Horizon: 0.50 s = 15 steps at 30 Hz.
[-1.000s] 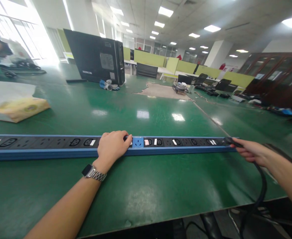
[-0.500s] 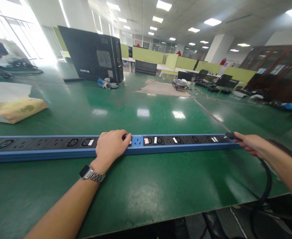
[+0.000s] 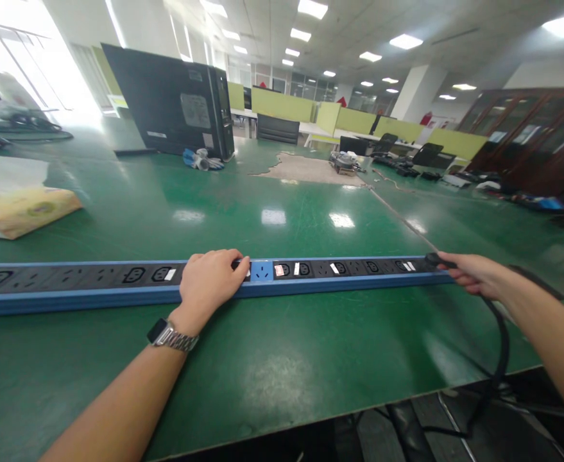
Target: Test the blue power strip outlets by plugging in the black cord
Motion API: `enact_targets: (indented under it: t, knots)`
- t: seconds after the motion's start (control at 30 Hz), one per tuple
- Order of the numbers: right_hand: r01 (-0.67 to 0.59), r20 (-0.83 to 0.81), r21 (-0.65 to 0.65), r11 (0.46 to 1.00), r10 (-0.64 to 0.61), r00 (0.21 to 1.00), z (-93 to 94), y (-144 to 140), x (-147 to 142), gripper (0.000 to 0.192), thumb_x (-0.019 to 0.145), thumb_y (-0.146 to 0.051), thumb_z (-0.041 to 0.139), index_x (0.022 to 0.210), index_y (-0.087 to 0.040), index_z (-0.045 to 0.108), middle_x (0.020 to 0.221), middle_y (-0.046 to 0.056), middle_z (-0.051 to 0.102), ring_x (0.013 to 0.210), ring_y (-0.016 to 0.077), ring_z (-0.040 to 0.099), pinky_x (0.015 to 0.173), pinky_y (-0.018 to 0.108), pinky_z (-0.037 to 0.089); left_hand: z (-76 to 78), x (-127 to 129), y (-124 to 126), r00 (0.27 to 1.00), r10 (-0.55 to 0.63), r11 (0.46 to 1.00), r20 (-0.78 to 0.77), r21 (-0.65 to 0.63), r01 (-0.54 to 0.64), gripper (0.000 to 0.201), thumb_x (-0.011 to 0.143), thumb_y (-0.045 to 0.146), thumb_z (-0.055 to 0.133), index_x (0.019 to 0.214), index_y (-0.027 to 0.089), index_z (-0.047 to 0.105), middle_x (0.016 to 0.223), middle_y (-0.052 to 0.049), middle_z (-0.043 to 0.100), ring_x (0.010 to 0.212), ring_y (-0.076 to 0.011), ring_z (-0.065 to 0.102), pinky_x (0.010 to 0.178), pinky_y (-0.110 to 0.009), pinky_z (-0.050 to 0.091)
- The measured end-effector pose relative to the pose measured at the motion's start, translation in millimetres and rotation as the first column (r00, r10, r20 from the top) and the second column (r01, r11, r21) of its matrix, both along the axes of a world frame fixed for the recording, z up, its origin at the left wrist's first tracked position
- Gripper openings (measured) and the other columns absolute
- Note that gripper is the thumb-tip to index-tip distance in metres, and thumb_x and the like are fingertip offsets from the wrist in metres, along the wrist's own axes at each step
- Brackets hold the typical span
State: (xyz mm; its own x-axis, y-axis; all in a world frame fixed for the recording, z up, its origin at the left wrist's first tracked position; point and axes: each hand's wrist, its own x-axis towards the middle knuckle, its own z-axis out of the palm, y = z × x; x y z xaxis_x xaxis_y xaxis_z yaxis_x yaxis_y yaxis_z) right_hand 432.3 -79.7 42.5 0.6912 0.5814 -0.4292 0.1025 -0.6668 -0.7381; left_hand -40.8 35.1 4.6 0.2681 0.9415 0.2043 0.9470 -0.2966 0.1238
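A long blue power strip (image 3: 94, 285) with black sockets lies flat across the green table (image 3: 282, 366), running from the left edge to the right. My left hand (image 3: 212, 282) rests palm down over its middle, fingers curled over the top; a watch is on that wrist. My right hand (image 3: 471, 274) grips the strip's right end where the thick black cable (image 3: 500, 346) leaves it. That cable loops down past the table's front edge toward the floor.
A yellow tissue pack (image 3: 19, 208) with a white sheet lies at the left. A black computer tower (image 3: 170, 102) stands at the back, with a small blue and white bundle (image 3: 202, 160) beside it. Desks and chairs (image 3: 387, 144) fill the far room; wooden cabinets (image 3: 532, 141) stand at right.
Both hands keep their hold on the strip. The view has tilted slightly, and the strip with the right hand has shifted a little to the left.
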Motion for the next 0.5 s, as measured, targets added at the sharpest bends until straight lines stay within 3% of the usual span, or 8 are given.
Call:
enact_targets:
  t: [0.2, 0.4, 0.5]
  knots:
    - [0.053, -0.173, 0.028, 0.998, -0.047, 0.984, -3.6, -12, 10, 0.030, 0.096, -0.043, 0.042, 0.081, -0.018, 0.050, 0.047, -0.010, 0.023, 0.034, 0.0011, 0.016, 0.038, 0.015, 0.007, -0.3, -1, 0, 1.000, -0.007, 1.000, 0.002, 0.008, 0.007, 0.046, 0.090, 0.048, 0.033, 0.094, 0.024, 0.073, 0.099, -0.008, 0.075, 0.094, -0.0297, 0.067, 0.081, -0.041, 0.044]
    - [0.046, -0.078, -0.058, 0.997, -0.051, 0.996, -0.9, -2, -2, 0.029, 0.094, -0.043, 0.046, 0.079, -0.018, 0.049, 0.047, -0.009, 0.027, 0.034, 0.0009, 0.018, 0.038, 0.014, 0.007, 0.1, 0, -1, 1.000, 0.008, 1.000, 0.003, 0.008, -0.008, 0.045, 0.090, 0.048, 0.034, 0.093, 0.025, 0.073, 0.098, -0.008, 0.075, 0.094, -0.0294, 0.067, 0.081, -0.040, 0.044]
    - [0.038, -0.112, -0.074, 0.997, -0.046, 0.993, -0.3, 2, -5, 0.029, 0.095, -0.041, 0.044, 0.078, -0.017, 0.048, 0.047, -0.010, 0.026, 0.034, 0.0009, 0.017, 0.038, 0.014, 0.006, 0.9, 0, -1, 1.000, 0.010, 1.000, 0.007, 0.001, -0.010, 0.045, 0.090, 0.048, 0.034, 0.093, 0.025, 0.073, 0.098, -0.008, 0.075, 0.095, -0.0297, 0.067, 0.081, -0.040, 0.044]
